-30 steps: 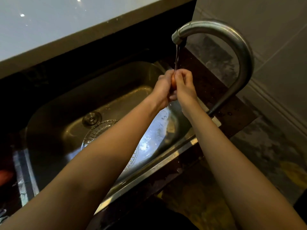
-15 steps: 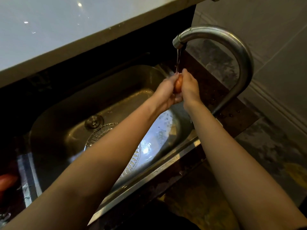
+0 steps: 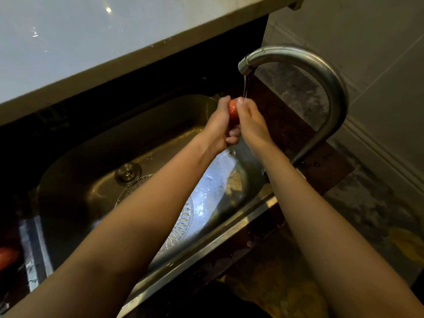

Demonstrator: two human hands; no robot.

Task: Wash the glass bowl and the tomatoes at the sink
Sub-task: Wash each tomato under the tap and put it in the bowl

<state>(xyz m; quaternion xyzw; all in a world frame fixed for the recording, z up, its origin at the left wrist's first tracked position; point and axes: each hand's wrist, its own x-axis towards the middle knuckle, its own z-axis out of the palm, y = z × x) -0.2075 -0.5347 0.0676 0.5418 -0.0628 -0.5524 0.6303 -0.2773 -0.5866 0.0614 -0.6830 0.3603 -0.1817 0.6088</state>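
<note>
Over the dull steel sink, beneath the curved metal tap's thin stream, my left hand and right hand curl around a smooth red tomato, while the patterned glass bowl lies in the basin under my forearm.

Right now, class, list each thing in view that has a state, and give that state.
Tap: running, thin stream.
Tomato: gripped between both hands under the stream.
Left hand: curled round the tomato.
Right hand: curled round the tomato.
Glass bowl: resting in the sink, untouched.
</note>
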